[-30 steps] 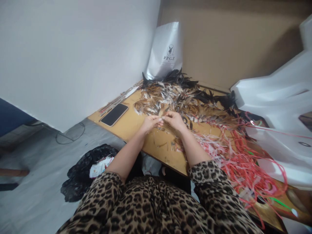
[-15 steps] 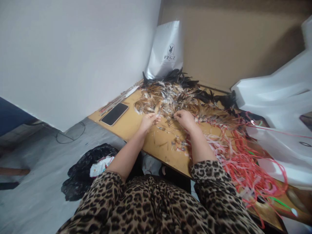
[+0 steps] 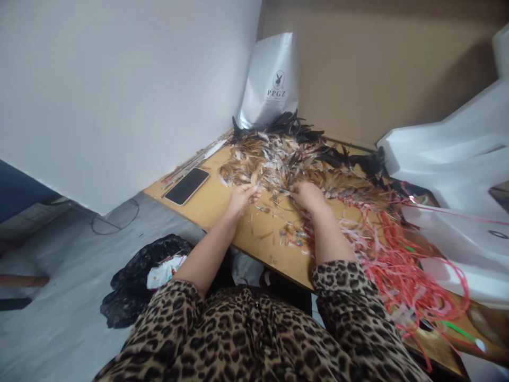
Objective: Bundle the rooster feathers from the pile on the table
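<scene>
My left hand [image 3: 243, 199] is closed in a pinch at the near side of the feather pile. A tan feather [image 3: 255, 178] rises from between its thumb and fingers. To its right, my right hand [image 3: 307, 195] is also pinched, fingertips pointing left against the pile's near edge. A small thin piece shows at those fingertips, too blurred to name. The pile of brown, white and black feathers [image 3: 274, 151] spreads behind both hands. Loose feather bits [image 3: 292, 233] lie on the yellow tabletop [image 3: 254, 239] in front of them.
A phone [image 3: 186, 186] lies on the table's left. Behind the pile stands a silver-white bag [image 3: 270, 79]. Red and pink ribbon strips [image 3: 409, 265] tangle at the right beside white plastic sheeting [image 3: 441, 148]. A black plastic bag [image 3: 135, 281] sits on the floor at the left.
My right hand has shifted slightly right, away from my left hand, and a thin piece now shows at its fingertips. My left hand has stayed almost still with its feather.
</scene>
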The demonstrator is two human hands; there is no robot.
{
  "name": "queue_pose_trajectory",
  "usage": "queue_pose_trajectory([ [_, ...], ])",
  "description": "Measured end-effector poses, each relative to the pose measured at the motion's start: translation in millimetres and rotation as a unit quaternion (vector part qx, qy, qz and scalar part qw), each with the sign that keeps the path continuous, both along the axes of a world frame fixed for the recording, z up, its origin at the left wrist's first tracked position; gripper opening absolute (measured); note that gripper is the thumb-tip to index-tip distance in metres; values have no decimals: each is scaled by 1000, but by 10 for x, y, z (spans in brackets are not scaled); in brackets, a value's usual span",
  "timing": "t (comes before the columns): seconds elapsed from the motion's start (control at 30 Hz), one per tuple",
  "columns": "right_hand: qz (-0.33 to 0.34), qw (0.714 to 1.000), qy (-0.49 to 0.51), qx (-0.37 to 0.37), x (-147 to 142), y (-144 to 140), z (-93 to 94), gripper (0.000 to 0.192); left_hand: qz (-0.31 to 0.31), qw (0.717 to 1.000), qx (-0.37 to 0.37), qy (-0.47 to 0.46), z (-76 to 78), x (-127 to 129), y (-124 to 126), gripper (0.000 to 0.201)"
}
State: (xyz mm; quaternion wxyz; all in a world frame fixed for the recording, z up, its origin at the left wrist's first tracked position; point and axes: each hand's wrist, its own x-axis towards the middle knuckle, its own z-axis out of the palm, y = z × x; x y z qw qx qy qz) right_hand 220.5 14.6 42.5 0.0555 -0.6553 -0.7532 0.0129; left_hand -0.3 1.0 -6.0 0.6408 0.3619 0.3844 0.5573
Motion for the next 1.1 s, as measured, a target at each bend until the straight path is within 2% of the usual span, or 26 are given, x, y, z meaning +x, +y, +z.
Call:
queue_pose_trajectory([
  [0.2, -7, 1000, -9, 2, -136, -12, -85, 27, 1, 1000, -3, -12, -22, -2, 11, 20],
  [0.37, -29, 999, -30, -10, -169, -19, -74, 24, -9, 1000, 2, -17, -44, -4, 25, 23],
  [0.47, -32, 999, 36, -15, -119, 12, -68, 22, -13, 1000, -3, -21, -40, -4, 23, 22],
  [0.57, -17, 984, 175, -21, -46, 60, -88, 17, -22, 999, -11, -30, -34, -5, 20, 19],
  [0.63, -15, 950, 307, -47, -30, 82, -102, 17, -32, 999, -14, -35, -33, -7, 18, 17],
  [0.67, -18, 923, 379, -63, -40, 86, -107, 18, -37, 998, -16, -37, -32, -8, 16, 16],
  [0.8, -27, 784, 609, -115, -211, 57, -100, 29, -70, 996, -29, -47, -20, -4, -4, 14],
  [0.87, -31, 740, 659, -131, -337, 29, -100, 32, -90, 994, -31, -55, -9, 1, -18, 13],
  [0.97, -33, 715, 684, -142, -512, -14, -128, 30, -107, 992, -31, -66, 3, 9, -32, 11],
  [1.1, -31, 721, 681, -124, -681, -73, -196, 23, -123, 988, -35, -82, 1, 17, -32, 8],
])
